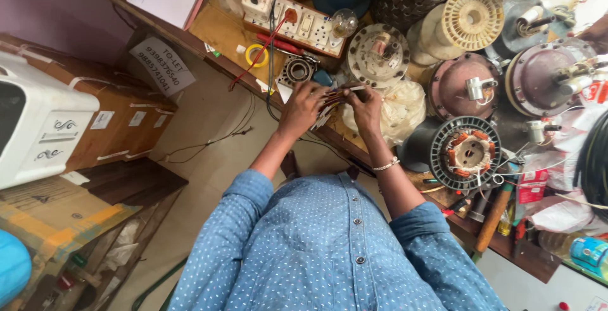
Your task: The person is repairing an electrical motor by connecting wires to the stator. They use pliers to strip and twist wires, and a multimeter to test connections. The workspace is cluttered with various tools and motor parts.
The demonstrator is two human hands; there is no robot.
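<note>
Head view: both hands meet over the front edge of a cluttered wooden workbench (218, 29). The left hand (303, 105) has its fingers curled shut around a small bundle of thin pale strips (334, 99), which sits between the two hands just above the bench edge. The right hand (366, 105), a beaded bracelet on its wrist, pinches the same bundle from the other side, fingers closed on it. Just beyond the hands lies a round metal bearing ring (299, 69), with a white switch-and-socket board (297, 23) behind it. A black fan stator with copper windings (467, 152) stands near the right forearm.
</note>
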